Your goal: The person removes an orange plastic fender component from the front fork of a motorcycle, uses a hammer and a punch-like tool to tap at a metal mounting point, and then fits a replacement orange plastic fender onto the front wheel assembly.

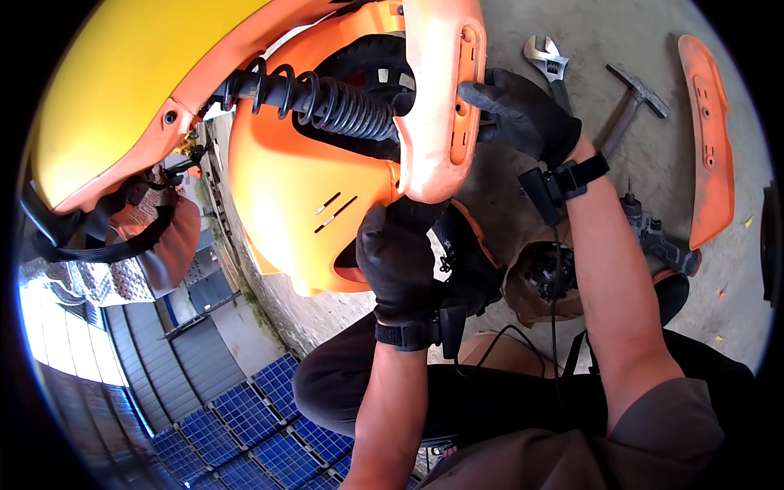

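An orange plastic cover (437, 155) with a slotted recess stands on end before a yellow and orange scooter body (286, 180). My black-gloved right hand (527, 114) is closed on the cover's right edge, thumb on its face and the other fingers partly hidden. Below its lower end is my left hand (396, 265), also gloved, thumb raised and fingers curled at the bottom edge, their tips partly out of sight. Behind the cover runs a black coil-spring shock absorber (327, 102), with a dark wheel (367, 61) beyond it.
On the concrete lie an adjustable wrench (547, 61), a hammer (641, 96), a cordless drill (653, 237) and a similar orange cover (709, 139). An open bag (523, 306) of small black parts sits near my knees. Cables hang from my wrist straps. Blue pallets (245, 416) stand lower left.
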Motion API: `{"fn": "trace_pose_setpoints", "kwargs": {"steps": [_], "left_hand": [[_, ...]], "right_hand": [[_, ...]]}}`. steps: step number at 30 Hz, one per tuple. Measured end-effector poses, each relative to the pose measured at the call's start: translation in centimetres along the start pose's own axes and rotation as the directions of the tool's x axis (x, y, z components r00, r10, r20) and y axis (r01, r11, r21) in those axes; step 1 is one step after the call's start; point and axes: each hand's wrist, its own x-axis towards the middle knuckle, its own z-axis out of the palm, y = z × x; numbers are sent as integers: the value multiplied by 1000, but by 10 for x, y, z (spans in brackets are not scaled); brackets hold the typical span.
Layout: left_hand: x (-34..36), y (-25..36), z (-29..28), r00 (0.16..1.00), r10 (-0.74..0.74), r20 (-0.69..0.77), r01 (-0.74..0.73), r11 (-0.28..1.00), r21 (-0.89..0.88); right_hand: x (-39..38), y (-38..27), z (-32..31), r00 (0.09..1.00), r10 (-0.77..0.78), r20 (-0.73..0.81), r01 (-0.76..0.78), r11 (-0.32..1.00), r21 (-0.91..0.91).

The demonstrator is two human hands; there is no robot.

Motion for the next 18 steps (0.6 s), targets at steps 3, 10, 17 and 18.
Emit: {"fn": "trace_pose_setpoints", "kwargs": {"steps": [3,10,17,18], "left_hand": [[-2,-2,-6,996,16,83,-14,1000,-24],[-3,-5,9,996,93,9,-93,996,12],[-3,-13,-5,904,407,132,-333,476,814],[-2,-13,-8,889,418,188,-347,346,872]], "right_hand": [[-8,-4,-2,1000,-2,19,2,1000,-26],[-5,-1,6,1000,26,-8,-26,990,-142],[4,6,8,1000,-1,-4,0,974,-225],[4,5,8,1000,5,-2,-5,973,-233]]}}
